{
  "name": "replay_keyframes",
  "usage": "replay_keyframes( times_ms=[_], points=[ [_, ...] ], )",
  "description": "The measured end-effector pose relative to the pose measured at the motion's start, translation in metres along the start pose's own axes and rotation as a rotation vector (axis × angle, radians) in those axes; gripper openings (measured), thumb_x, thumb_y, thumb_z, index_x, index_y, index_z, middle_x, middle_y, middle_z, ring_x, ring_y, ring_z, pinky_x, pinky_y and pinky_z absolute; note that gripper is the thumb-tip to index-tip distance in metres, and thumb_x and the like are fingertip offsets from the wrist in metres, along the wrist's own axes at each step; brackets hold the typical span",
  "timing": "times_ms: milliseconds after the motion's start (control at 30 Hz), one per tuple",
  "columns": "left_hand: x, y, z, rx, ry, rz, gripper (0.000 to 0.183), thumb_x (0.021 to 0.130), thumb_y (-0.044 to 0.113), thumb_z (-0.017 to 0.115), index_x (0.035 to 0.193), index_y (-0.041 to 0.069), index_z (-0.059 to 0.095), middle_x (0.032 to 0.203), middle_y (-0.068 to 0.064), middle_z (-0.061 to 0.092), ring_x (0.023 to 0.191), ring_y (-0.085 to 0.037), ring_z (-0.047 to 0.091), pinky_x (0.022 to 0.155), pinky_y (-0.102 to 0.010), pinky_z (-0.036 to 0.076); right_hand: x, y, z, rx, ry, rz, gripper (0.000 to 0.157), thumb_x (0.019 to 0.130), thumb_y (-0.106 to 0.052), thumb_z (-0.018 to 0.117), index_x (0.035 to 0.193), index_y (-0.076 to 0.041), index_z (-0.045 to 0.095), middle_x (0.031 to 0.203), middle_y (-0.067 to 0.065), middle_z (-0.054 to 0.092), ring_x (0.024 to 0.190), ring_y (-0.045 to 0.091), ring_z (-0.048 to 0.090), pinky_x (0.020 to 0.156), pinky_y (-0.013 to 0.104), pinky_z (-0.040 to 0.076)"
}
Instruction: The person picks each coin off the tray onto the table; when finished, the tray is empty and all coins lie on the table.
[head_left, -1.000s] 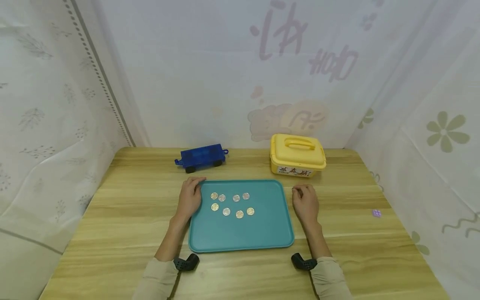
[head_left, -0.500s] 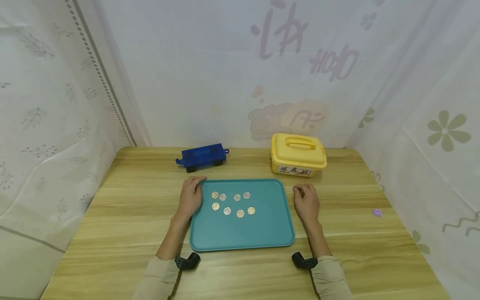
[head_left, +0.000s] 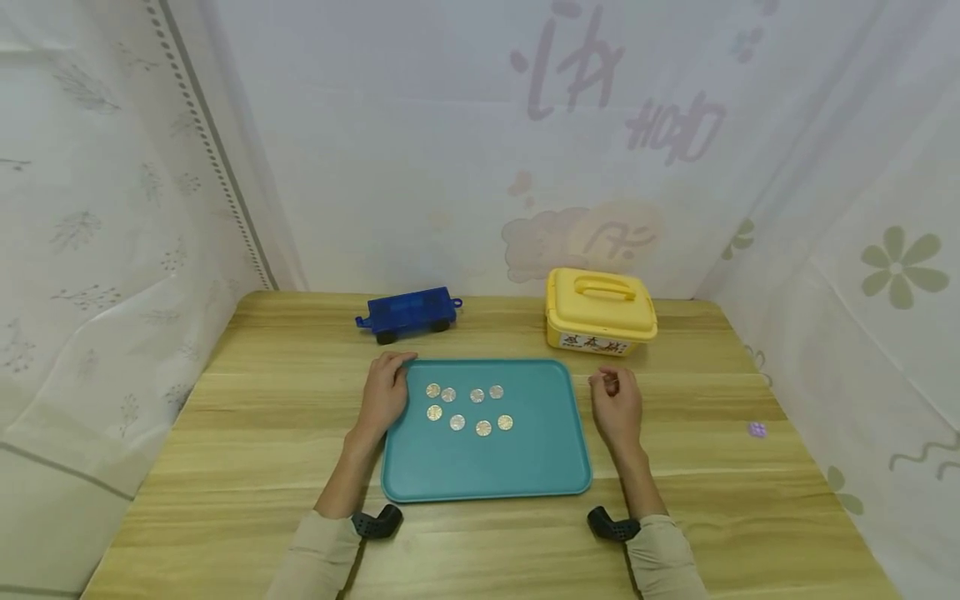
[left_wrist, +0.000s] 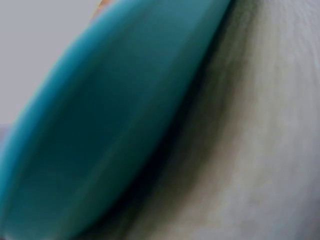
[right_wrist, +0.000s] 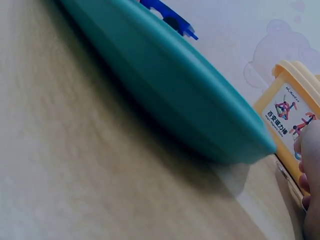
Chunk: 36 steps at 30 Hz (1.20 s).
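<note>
A teal rectangular tray [head_left: 487,467] lies on the wooden table, carrying several gold- and silver-coloured coins [head_left: 483,428] in two loose rows. My left hand [head_left: 385,396] rests along the tray's upper left edge, its index finger near the corner. To the right of the tray, apart from it, my right hand [head_left: 618,408] rests on the table with fingers loosely curled. In the right wrist view, part of the right hand [right_wrist: 311,165] shows at the right border, with a thin shiny edge [right_wrist: 281,169] just beside it; what that is, I cannot tell. The left wrist view shows only the tray's side [left_wrist: 115,110] and table.
Behind the tray stands a blue wheeled toy wagon [head_left: 411,312] with end hooks. A yellow lidded box [head_left: 602,308] with a carry handle is at the back right. Far right lies a small purple piece [head_left: 757,429]. Patterned cloth [head_left: 375,150] encloses the back and sides.
The whole head view has shifted slightly, so everything appears a little farther right. Both hands and the coins keep their places around and on the tray.
</note>
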<state>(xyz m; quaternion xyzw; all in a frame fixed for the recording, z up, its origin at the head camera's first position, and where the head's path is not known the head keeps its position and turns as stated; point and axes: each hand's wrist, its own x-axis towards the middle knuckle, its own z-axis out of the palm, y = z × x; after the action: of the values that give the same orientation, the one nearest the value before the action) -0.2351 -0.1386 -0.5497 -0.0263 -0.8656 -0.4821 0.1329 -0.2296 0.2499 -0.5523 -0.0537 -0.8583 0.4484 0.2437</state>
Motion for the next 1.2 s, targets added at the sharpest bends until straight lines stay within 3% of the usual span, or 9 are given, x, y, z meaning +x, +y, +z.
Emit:
replay_keyframes(
  times_ms=[233,467,600,733,900,1100,1200],
  points=[
    [0.000,-0.001,-0.001,-0.001,-0.001,0.005,0.033,0.097,-0.006,0.047,0.122,-0.001,0.068,0.117,-0.021,0.062,0.110,-0.037,0.053,0.097,-0.050,0.045,-0.008,-0.014,0.003,0.083,-0.060,-0.103,0.015,0.090,-0.006,0.069,0.103,0.002,0.068,0.090,0.013,0.061,0.076,0.012,0.051,0.066,0.015,0.041],
    [0.000,0.000,0.000,-0.004,-0.007,-0.007,0.034,0.098,-0.005,0.046,0.123,0.000,0.068,0.118,-0.020,0.062,0.109,-0.036,0.052,0.096,-0.050,0.046,-0.026,-0.044,0.011,0.116,-0.201,-0.160,0.018,0.093,-0.012,0.069,0.108,-0.001,0.069,0.095,0.009,0.063,0.083,0.015,0.054,0.071,0.022,0.045],
    [0.001,-0.001,-0.001,-0.007,-0.007,-0.010,0.034,0.098,-0.004,0.046,0.124,0.000,0.067,0.119,-0.020,0.062,0.109,-0.035,0.052,0.096,-0.049,0.045,-0.039,-0.054,0.023,0.109,-0.290,-0.234,0.013,0.091,-0.010,0.071,0.103,-0.003,0.071,0.094,0.007,0.066,0.085,0.018,0.058,0.075,0.028,0.048],
    [0.000,-0.001,-0.001,-0.004,-0.007,-0.015,0.034,0.098,-0.004,0.046,0.124,0.000,0.067,0.119,-0.020,0.062,0.109,-0.035,0.052,0.096,-0.049,0.046,-0.052,-0.063,0.035,0.108,-0.374,-0.254,0.008,0.091,-0.009,0.071,0.098,-0.007,0.072,0.091,0.002,0.065,0.084,0.015,0.057,0.076,0.028,0.048],
    [0.000,0.000,0.000,0.002,-0.014,-0.015,0.034,0.098,-0.005,0.046,0.124,-0.001,0.067,0.119,-0.021,0.062,0.110,-0.036,0.052,0.097,-0.050,0.046,-0.063,-0.068,0.047,0.044,-0.432,-0.294,0.010,0.088,-0.011,0.075,0.098,-0.009,0.073,0.091,0.001,0.066,0.084,0.015,0.058,0.076,0.031,0.049],
    [0.000,0.000,0.000,0.003,-0.012,-0.010,0.033,0.098,-0.005,0.046,0.123,-0.001,0.068,0.119,-0.021,0.062,0.109,-0.036,0.052,0.095,-0.049,0.046,-0.070,-0.070,0.052,-0.140,-0.476,-0.381,0.018,0.087,-0.022,0.074,0.103,-0.014,0.074,0.099,0.000,0.065,0.098,0.020,0.057,0.089,0.043,0.046],
    [0.000,0.000,-0.001,0.000,0.003,-0.004,0.034,0.097,-0.006,0.046,0.122,-0.001,0.068,0.118,-0.021,0.063,0.108,-0.036,0.053,0.093,-0.049,0.046,-0.070,-0.071,0.054,-0.171,-0.479,-0.432,0.018,0.087,-0.020,0.071,0.104,-0.014,0.074,0.101,0.000,0.065,0.100,0.021,0.056,0.090,0.045,0.046]
  ],
)
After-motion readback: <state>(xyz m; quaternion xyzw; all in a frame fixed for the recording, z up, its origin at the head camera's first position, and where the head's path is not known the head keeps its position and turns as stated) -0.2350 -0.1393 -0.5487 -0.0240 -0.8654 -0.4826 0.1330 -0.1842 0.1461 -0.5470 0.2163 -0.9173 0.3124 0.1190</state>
